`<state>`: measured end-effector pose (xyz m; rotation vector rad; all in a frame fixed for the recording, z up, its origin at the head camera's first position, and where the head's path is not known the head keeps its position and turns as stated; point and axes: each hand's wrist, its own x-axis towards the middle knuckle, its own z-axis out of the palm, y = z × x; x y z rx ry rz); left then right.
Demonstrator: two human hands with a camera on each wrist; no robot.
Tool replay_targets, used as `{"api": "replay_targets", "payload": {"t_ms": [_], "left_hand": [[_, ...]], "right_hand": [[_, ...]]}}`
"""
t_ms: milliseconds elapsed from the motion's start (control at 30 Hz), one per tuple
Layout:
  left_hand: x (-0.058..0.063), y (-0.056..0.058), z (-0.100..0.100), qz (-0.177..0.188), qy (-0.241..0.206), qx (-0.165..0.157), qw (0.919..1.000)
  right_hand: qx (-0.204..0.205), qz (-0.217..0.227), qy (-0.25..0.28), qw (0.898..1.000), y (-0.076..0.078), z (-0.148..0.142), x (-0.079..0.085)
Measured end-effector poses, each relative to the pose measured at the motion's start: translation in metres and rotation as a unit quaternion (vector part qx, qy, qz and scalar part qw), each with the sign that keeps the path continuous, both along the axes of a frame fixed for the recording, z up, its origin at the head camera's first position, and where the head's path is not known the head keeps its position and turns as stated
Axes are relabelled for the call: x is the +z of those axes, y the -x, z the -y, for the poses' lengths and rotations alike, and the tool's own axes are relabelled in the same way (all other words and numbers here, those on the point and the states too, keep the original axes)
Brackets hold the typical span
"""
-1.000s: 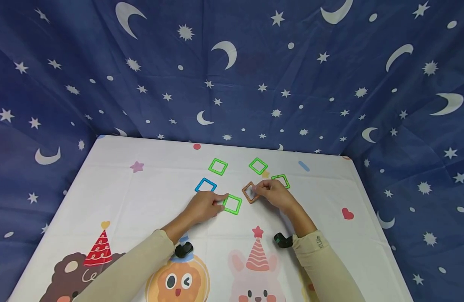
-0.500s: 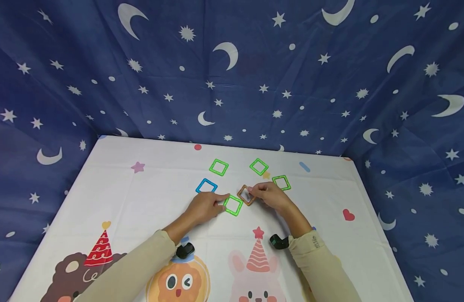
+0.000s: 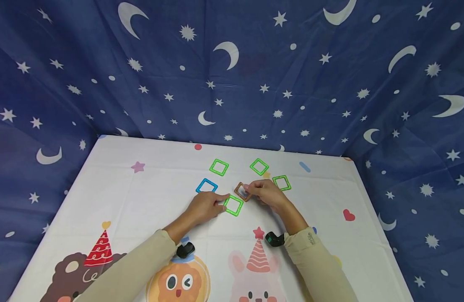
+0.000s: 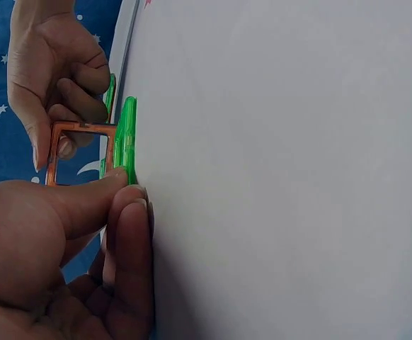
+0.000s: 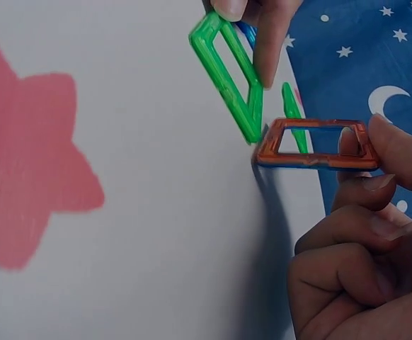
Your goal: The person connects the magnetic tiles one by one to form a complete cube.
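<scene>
My left hand [image 3: 205, 206] pinches the near-left side of a green square magnetic tile [image 3: 240, 208] lying on the cloth. In my right hand [image 3: 269, 193] I hold an orange square magnetic tile [image 3: 237, 187] between thumb and fingers. The left wrist view shows the orange tile [image 4: 82, 128] standing out from the cloth at a steep angle, one side close to the green tile [image 4: 126, 134]. From the right wrist, the near corner of the orange tile [image 5: 305, 161] comes right by a corner of the green tile [image 5: 224, 88].
A blue square tile [image 3: 211, 182] lies just beyond my left hand. Farther back are a green tile [image 3: 226, 169] and another green tile [image 3: 263, 162]. One more green tile [image 3: 288, 181] lies beyond my right hand. A starry blue curtain [image 3: 247, 105] stands behind the table [image 3: 141, 201].
My right hand has carried the orange tile leftward to the green tile, dipping nearer, then drawing back slightly. My left hand stays in place on its tile.
</scene>
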<state>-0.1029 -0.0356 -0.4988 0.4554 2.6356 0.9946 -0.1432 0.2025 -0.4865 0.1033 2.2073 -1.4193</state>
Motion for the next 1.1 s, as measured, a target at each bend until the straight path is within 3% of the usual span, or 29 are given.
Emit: {"api": "replay_targets", "payload": {"t_ms": [300,600,1100], "left_hand": [[-0.0006,0.0011,0.0004,0.008,-0.004,-0.003,1.0000],[0.0006,0.0000,0.0015,0.032,-0.027,0.013,0.9991],[0.0023,-0.0019,0.0022,0.036,-0.031,0.012,0.9988]], "right_hand": [[0.000,0.012,0.015,1.000,0.0020,0.0047,-0.0009],[0.003,0.006,0.015,1.000,0.0042,0.0067,-0.0039],[0.023,-0.001,-0.004,1.000,0.0055,0.0078,0.0004]]}}
